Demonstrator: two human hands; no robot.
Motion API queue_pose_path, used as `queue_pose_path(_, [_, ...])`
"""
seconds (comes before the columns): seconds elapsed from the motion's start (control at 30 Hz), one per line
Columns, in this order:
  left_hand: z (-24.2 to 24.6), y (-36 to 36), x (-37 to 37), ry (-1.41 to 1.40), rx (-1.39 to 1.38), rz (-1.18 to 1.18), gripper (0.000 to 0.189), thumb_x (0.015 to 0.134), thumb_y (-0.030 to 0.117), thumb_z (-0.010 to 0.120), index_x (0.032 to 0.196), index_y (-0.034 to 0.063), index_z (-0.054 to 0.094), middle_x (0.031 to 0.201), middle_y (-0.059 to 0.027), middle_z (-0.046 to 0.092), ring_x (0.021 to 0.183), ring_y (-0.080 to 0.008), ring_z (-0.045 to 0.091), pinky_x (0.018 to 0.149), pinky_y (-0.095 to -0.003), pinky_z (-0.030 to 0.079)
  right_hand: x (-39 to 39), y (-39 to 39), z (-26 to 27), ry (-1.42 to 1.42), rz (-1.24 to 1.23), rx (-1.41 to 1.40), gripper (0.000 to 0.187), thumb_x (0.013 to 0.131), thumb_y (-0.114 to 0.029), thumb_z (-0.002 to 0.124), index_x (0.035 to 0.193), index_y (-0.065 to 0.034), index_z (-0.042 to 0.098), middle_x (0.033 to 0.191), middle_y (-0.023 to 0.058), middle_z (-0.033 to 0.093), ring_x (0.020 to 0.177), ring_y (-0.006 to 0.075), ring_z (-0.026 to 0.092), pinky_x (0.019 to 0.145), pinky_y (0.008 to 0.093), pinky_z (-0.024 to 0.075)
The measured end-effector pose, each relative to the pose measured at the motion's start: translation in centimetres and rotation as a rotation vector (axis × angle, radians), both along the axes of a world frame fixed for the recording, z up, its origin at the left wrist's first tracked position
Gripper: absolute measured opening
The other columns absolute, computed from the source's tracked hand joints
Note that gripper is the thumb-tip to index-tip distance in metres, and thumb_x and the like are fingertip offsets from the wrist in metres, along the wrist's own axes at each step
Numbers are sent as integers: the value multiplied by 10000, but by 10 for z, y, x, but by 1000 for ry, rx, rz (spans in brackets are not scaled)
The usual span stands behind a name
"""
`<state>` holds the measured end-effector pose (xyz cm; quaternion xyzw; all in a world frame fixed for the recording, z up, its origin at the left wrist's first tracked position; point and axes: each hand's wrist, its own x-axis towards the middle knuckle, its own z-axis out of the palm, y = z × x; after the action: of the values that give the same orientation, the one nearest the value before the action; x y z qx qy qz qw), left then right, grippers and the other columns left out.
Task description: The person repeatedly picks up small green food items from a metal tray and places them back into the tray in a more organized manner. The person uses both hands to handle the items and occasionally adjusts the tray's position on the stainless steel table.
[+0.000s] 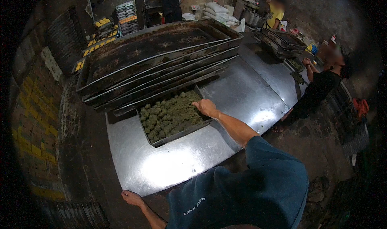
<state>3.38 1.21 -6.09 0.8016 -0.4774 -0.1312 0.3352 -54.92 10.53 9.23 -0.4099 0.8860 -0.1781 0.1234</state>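
Note:
A rectangular metal tray (178,135) sits on the shiny metal table (163,171) before me. Rolled balls (155,117) of a dark green, dough-like mass fill its left part. At the right the same mass (189,109) lies loose and unshaped. My right hand (206,108) reaches over the tray's right side, fingers curled, fingertips at the edge of the loose mass. Whether anything is pinched in them is hidden. At the table's near left corner, my left hand (132,197) is closed around the edge.
Large dark baking trays (157,52) are stacked beyond the metal tray. To the right, a person in black (320,83) works beside another small tray (293,65). A person in yellow (275,14), white sacks (216,11) and racks with yellow pieces (99,46) are farther back.

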Motion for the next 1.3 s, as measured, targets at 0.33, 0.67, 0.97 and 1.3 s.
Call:
queue_pose_path(0.33, [0, 2, 2, 31, 1, -22, 432, 987, 318, 406, 1197, -16, 584, 1198, -227, 587, 1076, -386, 571, 926, -439, 428, 13, 20, 0, -1327, -341, -847, 327, 949, -399, 553, 871, -84, 591, 731, 82, 610, 686, 186, 602, 563, 305, 449])
queue_pose_path(0.67, [10, 5, 0, 170, 21, -46, 452, 983, 299, 423, 1228, -60, 549, 1227, -245, 577, 1114, -380, 564, 966, -427, 414, 19, -5, 8, -519, -211, -401, 269, 944, -307, 574, 919, -39, 568, 739, 40, 576, 652, 145, 556, 556, 268, 428])
queue_pose_path(0.97, [2, 4, -2, 60, -99, -29, 385, 942, 252, 478, 1131, -61, 600, 1128, -239, 616, 1048, -380, 586, 931, -429, 429, 41, -1, 20, -1558, -66, -537, 359, 942, -380, 575, 1006, -29, 611, 820, 98, 629, 695, 158, 581, 578, 320, 467])
queue_pose_path(1.3, [12, 6, -9, 89, -126, -18, 385, 944, 270, 471, 1103, -48, 615, 1089, -230, 629, 1007, -383, 592, 880, -442, 443, 183, -89, 23, 52, 766, -146, 317, 830, -242, 637, 1071, -36, 625, 1124, 205, 592, 996, 378, 596, 867, 477, 481])
